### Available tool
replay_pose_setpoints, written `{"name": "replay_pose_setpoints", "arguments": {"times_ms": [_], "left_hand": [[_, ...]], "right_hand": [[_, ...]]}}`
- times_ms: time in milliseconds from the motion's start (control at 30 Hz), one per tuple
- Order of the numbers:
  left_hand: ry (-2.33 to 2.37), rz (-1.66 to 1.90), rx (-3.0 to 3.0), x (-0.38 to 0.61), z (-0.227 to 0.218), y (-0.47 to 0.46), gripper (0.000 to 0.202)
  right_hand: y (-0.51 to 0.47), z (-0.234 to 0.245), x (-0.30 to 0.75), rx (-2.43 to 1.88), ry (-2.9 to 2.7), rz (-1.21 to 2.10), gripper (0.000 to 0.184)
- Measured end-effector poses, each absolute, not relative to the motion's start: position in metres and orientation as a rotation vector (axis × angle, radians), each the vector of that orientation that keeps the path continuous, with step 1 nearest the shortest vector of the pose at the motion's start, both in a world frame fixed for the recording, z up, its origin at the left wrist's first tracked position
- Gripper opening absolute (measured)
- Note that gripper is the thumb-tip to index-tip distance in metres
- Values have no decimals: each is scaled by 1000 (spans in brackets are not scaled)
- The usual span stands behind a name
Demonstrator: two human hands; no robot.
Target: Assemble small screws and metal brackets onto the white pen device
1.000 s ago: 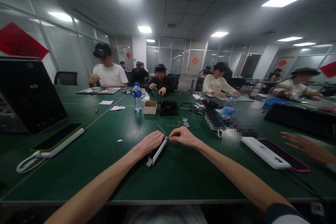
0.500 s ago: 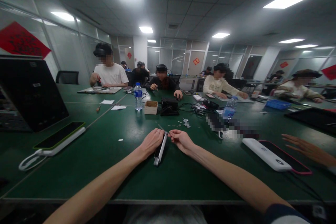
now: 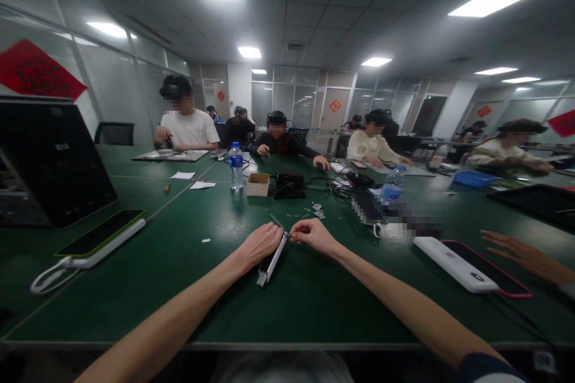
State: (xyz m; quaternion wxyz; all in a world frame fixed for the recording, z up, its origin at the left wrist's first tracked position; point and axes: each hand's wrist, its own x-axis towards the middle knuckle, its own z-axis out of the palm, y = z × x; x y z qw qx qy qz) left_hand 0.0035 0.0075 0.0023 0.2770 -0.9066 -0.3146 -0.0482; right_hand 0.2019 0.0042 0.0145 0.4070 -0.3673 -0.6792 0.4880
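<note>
Left forearm (image 3: 179,314) and right forearm (image 3: 395,305) slant inward from the frame's lower left and lower right; near centre, the left grip (image 3: 263,244) lies palm down, fingers bent; the right grip (image 3: 313,234) has thumb and fingertips pinched together.

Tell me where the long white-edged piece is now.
In the head view, the long white-edged piece is just left of centre, partly under the left hand, its far end beside the right hand, nearer than the tan box.
</note>
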Motion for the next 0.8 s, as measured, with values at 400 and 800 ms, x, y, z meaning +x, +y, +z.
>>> {"name": "replay_pose_setpoints", "arguments": {"times_ms": [400, 800], "left_hand": [[-912, -259, -2462, 5, 10, 2, 13], [-1016, -268, -2372, 12, 12, -5, 17]], "right_hand": [[5, 14, 197, -916, -1371, 1521, 30], [-9, 13, 172, -896, -665, 1720, 15]]}}
